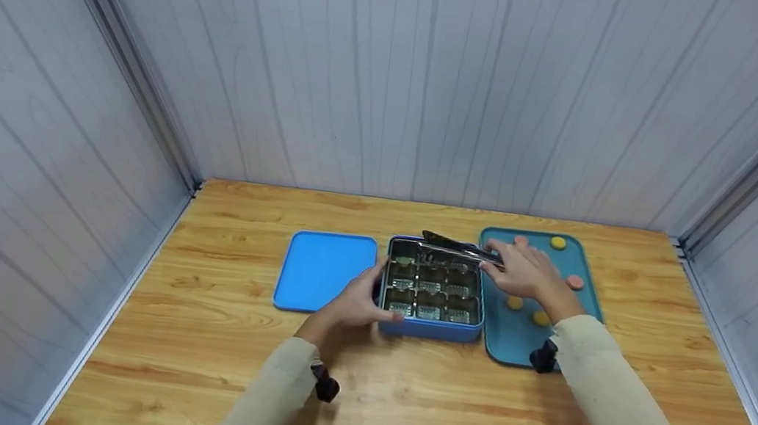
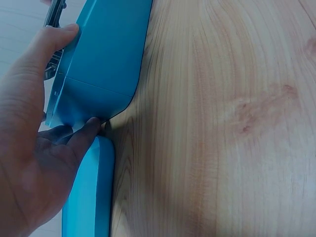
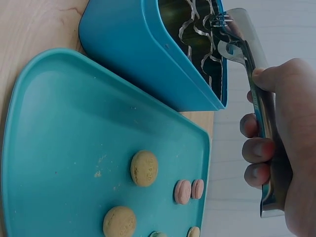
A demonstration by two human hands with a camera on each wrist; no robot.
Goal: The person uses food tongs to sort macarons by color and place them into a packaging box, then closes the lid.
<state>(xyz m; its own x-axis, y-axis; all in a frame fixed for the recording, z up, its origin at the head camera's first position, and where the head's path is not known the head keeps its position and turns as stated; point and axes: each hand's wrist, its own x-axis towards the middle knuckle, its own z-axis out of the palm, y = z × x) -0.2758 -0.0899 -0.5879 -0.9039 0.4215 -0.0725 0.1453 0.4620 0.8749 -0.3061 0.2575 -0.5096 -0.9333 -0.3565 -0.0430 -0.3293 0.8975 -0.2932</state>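
Note:
A blue box (image 1: 431,329) holds a clear divided insert (image 1: 433,278) with several compartments. A greenish macaron (image 1: 403,261) lies in the back left compartment. My left hand (image 1: 361,300) grips the box's front left corner, thumb on the front rim and fingers against the left side. With my right hand (image 1: 525,270) I hold metal tongs (image 3: 269,143), their fork-like tips over the back of the insert. Whether anything sits between the tips cannot be made out. Right of the box, a teal tray (image 1: 505,341) bears yellow macarons (image 3: 144,168) and pink macarons (image 3: 182,191).
A flat blue lid (image 1: 319,271) lies on the wooden table (image 1: 396,408), left of the box. Pale panelled walls (image 1: 384,72) enclose the table at the back and both sides. The tray stands close against the box's right side.

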